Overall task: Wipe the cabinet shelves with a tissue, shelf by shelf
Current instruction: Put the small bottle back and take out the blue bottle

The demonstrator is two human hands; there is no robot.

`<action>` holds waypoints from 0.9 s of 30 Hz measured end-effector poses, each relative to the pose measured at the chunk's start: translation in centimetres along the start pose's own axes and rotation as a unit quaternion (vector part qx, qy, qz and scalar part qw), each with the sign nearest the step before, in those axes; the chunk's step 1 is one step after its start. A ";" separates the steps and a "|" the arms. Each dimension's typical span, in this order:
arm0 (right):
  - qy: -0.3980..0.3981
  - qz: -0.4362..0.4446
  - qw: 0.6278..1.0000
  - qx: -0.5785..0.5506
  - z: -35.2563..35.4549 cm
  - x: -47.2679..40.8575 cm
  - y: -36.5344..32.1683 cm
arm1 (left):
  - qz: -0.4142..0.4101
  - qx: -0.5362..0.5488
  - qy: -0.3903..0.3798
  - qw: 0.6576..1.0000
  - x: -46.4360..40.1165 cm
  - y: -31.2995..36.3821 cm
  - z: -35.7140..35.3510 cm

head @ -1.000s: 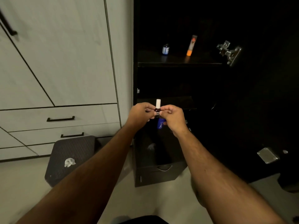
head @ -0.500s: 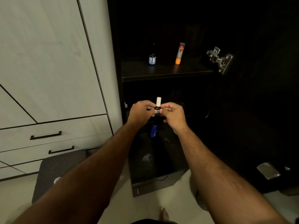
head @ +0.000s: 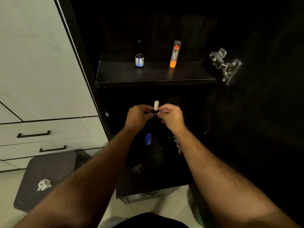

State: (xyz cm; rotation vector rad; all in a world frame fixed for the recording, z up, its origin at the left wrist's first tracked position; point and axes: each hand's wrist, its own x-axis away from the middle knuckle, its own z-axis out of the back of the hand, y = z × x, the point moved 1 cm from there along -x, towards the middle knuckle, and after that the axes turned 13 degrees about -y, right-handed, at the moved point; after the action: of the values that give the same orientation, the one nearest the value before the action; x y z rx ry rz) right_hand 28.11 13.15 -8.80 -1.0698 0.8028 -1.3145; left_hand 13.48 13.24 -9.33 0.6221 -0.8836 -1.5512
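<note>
My left hand point(head: 137, 116) and my right hand point(head: 172, 116) together pinch a small dark bottle with a white cap point(head: 155, 108), held in front of the open black cabinet, below its upper shelf point(head: 154, 76). On that shelf stand a small dark bottle with a blue-white label point(head: 139, 59) and an orange-based tube point(head: 174, 54). A blue bottle point(head: 148, 139) lies on the lower shelf beneath my hands. A crumpled white tissue point(head: 44, 184) rests on a dark mat point(head: 49, 170) on the floor at the left, away from both hands.
White wardrobe doors and drawers with black handles point(head: 33, 134) fill the left. The open black cabinet door with a metal hinge point(head: 225, 65) stands at the right. A drawer front point(head: 148, 195) projects at the cabinet's base above the pale floor.
The view has tilted and shifted, so the upper shelf sits lower in frame. Both hands stay pinched on the small bottle in nearly the same place.
</note>
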 end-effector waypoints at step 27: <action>0.046 0.055 0.986 0.150 -2.5 -5.7 5.7 | 0.045 -0.059 -0.016 0.997 -3.7 -4.2 -2.3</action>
State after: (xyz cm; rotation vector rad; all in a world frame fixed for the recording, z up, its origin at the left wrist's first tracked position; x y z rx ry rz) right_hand 27.08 18.08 -15.62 -0.7216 0.6935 -1.3481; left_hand 13.54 16.59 -14.42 0.4672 -0.8274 -1.5233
